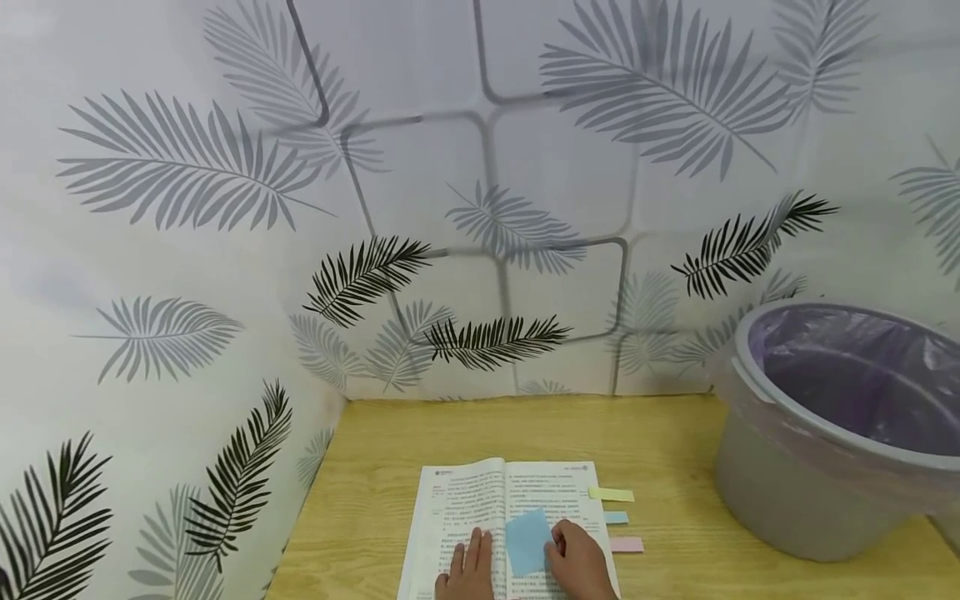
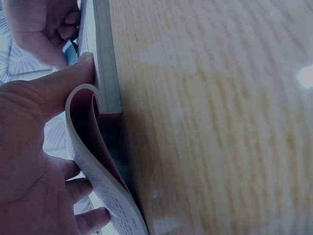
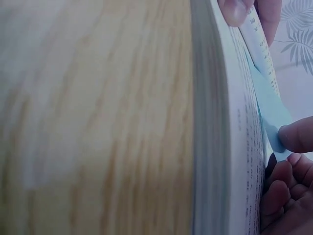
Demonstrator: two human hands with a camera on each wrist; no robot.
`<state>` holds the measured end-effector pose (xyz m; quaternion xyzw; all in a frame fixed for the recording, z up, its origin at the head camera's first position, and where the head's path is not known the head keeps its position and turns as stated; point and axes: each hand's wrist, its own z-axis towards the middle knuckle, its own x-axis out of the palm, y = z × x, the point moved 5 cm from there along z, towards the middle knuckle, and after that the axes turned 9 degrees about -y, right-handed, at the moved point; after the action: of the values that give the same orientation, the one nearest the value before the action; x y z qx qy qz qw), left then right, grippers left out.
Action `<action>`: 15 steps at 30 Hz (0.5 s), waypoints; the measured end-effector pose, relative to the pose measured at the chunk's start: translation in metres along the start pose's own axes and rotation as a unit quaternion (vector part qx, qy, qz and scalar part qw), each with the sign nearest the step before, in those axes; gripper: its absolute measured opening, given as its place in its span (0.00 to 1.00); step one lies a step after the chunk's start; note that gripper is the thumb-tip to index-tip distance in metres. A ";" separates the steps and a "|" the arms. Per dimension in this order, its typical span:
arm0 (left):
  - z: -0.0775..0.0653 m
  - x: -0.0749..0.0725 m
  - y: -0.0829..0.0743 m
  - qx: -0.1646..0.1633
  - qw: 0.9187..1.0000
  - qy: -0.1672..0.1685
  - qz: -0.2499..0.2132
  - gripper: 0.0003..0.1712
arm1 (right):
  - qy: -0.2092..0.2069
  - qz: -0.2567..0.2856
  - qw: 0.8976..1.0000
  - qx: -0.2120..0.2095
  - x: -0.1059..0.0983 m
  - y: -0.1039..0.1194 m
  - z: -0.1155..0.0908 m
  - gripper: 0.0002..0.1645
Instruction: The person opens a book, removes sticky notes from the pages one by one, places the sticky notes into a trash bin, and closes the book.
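An open book lies on the wooden table, printed text on both pages. My left hand rests on the left page near the spine with its fingers extended; in the left wrist view its thumb presses by the fold, where the pages curve up. A square light-blue sticky note lies over the right page beside the spine. My right hand pinches the note's right edge between thumb and curled fingers. In the right wrist view the blue note is tilted up from the page at the pinched edge.
Yellow, blue and pink tabs stick out from the book's right edge. A grey bin with a clear purplish liner stands at the right of the table. A leaf-patterned wall covering rises behind.
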<state>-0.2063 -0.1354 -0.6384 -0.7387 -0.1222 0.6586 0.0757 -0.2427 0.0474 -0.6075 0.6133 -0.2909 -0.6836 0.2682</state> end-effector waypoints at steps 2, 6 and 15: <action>-0.001 0.000 0.001 0.002 1.000 -0.002 0.001 0.71 | 0.000 -0.001 1.000 0.006 0.000 -0.001 -0.001 0.08; -0.002 0.000 0.002 0.004 1.000 0.002 -0.003 0.72 | -0.005 0.002 1.000 0.014 0.001 -0.002 -0.002 0.08; -0.004 -0.002 -0.002 0.000 1.000 -0.026 -0.017 0.63 | -0.017 0.038 0.999 0.018 -0.002 -0.007 0.000 0.05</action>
<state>-0.2031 -0.1335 -0.6357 -0.7191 -0.1369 0.6761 0.0837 -0.2425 0.0538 -0.6108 0.5951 -0.3301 -0.6779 0.2780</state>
